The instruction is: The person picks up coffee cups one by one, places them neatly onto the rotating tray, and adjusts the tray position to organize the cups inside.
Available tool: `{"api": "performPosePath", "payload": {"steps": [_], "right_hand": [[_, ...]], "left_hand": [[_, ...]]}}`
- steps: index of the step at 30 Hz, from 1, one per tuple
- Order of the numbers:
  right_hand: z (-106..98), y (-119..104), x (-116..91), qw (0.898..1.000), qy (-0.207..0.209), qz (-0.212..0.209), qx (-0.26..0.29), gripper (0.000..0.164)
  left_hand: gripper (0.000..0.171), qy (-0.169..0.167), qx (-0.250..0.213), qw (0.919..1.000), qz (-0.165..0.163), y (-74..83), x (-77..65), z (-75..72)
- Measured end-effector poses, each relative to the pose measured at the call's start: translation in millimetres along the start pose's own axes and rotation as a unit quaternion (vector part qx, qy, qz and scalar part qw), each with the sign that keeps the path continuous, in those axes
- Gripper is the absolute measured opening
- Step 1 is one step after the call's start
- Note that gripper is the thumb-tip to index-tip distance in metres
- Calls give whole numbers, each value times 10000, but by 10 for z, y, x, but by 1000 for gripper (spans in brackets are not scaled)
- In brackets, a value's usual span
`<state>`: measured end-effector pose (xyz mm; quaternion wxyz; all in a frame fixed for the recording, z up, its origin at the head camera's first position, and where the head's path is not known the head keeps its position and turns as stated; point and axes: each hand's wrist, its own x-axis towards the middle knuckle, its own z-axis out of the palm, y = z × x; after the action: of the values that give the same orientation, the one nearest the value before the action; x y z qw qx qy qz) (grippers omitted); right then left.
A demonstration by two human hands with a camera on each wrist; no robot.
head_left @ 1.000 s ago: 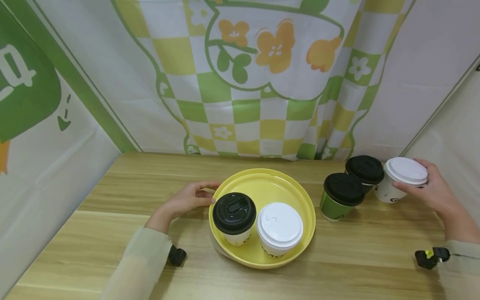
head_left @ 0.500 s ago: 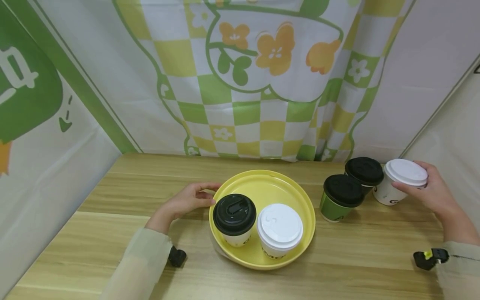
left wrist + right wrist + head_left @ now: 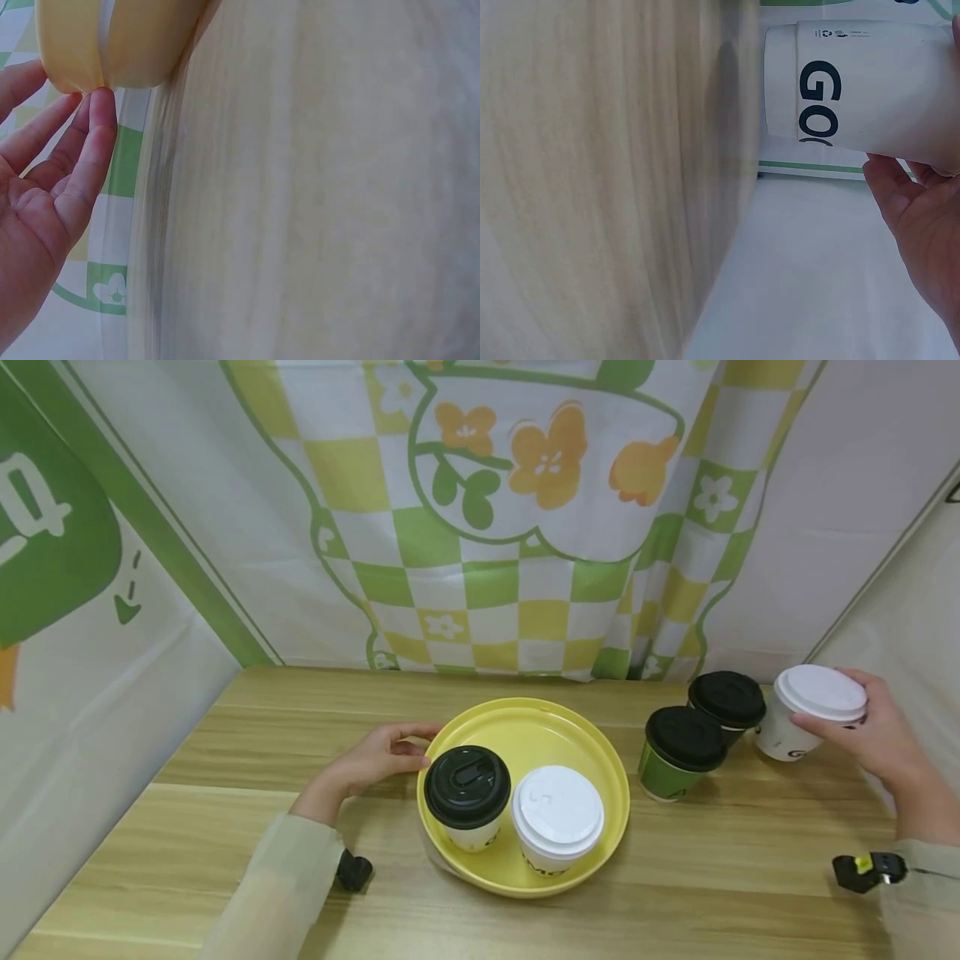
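My right hand (image 3: 888, 727) grips a white paper cup (image 3: 787, 735) with a white lid near its top, thumb on the near side. In the right wrist view this paper cup (image 3: 885, 90) shows dark lettering, and its base is close over the wooden table. My left hand (image 3: 382, 752) touches the left rim of a round yellow tray (image 3: 540, 718). In the left wrist view its fingertips (image 3: 103, 105) rest against the tray's side (image 3: 135, 45), fingers mostly straight. On the tray stand a black-lidded cup (image 3: 468, 787) and a white-lidded cup (image 3: 558, 810).
Left of the gripped cup, a green cup (image 3: 670, 772) with a black lid stands in front of another black-lidded cup (image 3: 726, 697). The wooden table (image 3: 262, 727) meets a patterned curtain (image 3: 491, 585) at the back and pale fabric walls at the sides.
My right hand has moved slightly right and up with the white paper cup, widening its space from the black-lidded cup. The left hand and tray have stayed in place.
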<state>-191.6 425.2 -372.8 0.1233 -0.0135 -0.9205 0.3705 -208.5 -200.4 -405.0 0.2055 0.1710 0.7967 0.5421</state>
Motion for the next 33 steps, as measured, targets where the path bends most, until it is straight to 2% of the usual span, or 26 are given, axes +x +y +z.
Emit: {"api": "performPosePath", "payload": {"steps": [17, 26, 33], "right_hand": [[-62, -62, -111, 9990, 421, -152, 66, 89], [-111, -124, -148, 9974, 561, -378, 253, 86], [-180, -244, -167, 9923, 811, -709, 619, 81]], "left_hand": [[56, -30, 19, 10000, 14, -18, 7, 0], [56, -1, 58, 10000, 4, -28, 4, 3], [57, -28, 98, 9999, 95, -14, 29, -8]]}}
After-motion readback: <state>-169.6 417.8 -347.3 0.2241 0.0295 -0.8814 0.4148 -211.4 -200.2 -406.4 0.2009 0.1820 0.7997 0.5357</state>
